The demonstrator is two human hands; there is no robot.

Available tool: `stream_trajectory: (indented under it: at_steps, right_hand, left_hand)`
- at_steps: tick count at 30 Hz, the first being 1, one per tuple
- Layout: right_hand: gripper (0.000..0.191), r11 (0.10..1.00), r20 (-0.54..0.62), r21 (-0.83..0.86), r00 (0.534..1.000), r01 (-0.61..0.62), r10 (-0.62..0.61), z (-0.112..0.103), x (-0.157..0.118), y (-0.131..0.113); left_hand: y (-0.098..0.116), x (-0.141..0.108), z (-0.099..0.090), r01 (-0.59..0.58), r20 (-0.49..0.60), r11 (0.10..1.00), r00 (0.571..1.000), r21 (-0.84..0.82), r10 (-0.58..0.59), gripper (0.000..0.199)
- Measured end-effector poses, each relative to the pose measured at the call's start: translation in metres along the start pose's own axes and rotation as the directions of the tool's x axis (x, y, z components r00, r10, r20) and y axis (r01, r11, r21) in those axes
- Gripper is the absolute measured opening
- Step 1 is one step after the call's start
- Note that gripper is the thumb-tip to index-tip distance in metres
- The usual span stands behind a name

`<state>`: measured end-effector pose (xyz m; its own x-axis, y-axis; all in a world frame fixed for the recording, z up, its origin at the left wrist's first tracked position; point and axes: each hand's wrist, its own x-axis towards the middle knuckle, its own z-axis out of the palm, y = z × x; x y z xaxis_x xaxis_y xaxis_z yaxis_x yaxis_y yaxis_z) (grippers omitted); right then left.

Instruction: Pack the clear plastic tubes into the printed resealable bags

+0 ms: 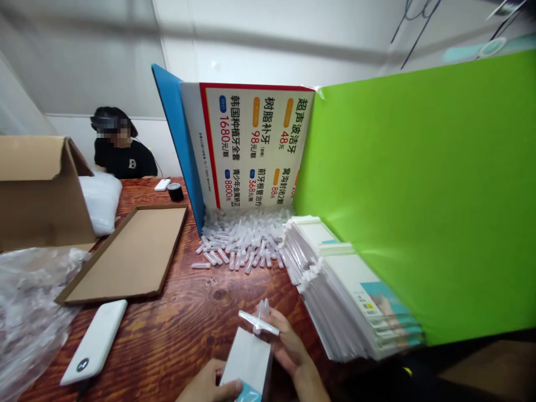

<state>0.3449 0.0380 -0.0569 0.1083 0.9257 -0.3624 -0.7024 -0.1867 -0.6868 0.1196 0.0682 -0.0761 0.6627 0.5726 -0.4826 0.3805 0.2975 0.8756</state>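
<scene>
Low in the head view, my left hand is closed round the lower left side of a flat white package with a blue patch. At its upper end, my right hand curls with its fingers round small clear plastic pieces, beside the package's white end flap. Part of the right fingers is hidden behind the package. Ahead lies a heap of small clear plastic tubes. Stacked to the right are several similar white packages with blue picture fronts.
A blue, white and green board screen stands behind the heap and along the right. On the wooden table lie a shallow cardboard tray, a white power bank, clear plastic wrap and a cardboard box. A person sits beyond.
</scene>
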Motion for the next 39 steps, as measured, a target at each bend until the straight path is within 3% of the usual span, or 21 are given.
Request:
stream_trajectory:
  at_steps: [5,9,13,18,25,30,32,35,39]
  right_hand:
    - [0.051,1.0,0.091,0.008,0.996,-0.008,0.007,0.0,-0.012,0.001]
    - [0.045,0.977,0.12,-0.213,0.993,0.012,0.014,-0.01,-0.019,0.008]
    - [0.041,0.884,0.245,-0.463,0.968,0.064,0.058,-0.021,-0.031,0.008]
    - [0.034,0.781,0.323,-0.623,0.925,0.048,0.2,-0.025,-0.055,-0.002]
    - [0.036,0.709,0.33,-0.704,0.907,0.052,0.262,-0.024,-0.085,0.01]
    - [0.036,0.661,0.443,-0.737,0.84,0.142,0.314,-0.031,-0.101,0.01]
    - [0.039,0.72,0.449,-0.679,0.856,0.141,0.256,-0.035,-0.106,0.007]
    - [0.038,0.798,0.345,-0.581,0.936,0.158,0.066,-0.038,-0.111,0.005]
    - [0.032,0.777,0.243,-0.612,0.97,0.149,0.005,-0.038,-0.107,0.009]
  left_hand:
    - [0.01,-0.019,-0.001,-0.048,0.143,0.984,0.987,-0.173,0.073,0.067]
    - [0.02,-0.027,0.006,-0.108,0.203,0.957,0.965,-0.269,0.166,0.065]
    - [0.015,-0.032,0.018,-0.078,0.219,0.953,0.965,-0.292,0.146,0.062]
    - [-0.002,-0.037,0.032,0.047,0.255,0.974,0.967,-0.221,0.012,0.069]
    - [0.0,-0.053,0.046,0.009,0.305,0.992,0.952,-0.127,0.03,0.067]
    - [0.003,-0.065,0.058,-0.033,0.173,0.997,0.984,-0.067,0.044,0.06]
    - [0.004,-0.067,0.062,-0.06,0.142,0.994,0.987,-0.09,0.072,0.066]
    - [0.006,-0.068,0.064,-0.099,0.126,0.99,0.986,-0.104,0.112,0.068]
    - [0.01,-0.067,0.065,-0.09,0.133,0.989,0.986,-0.113,0.105,0.064]
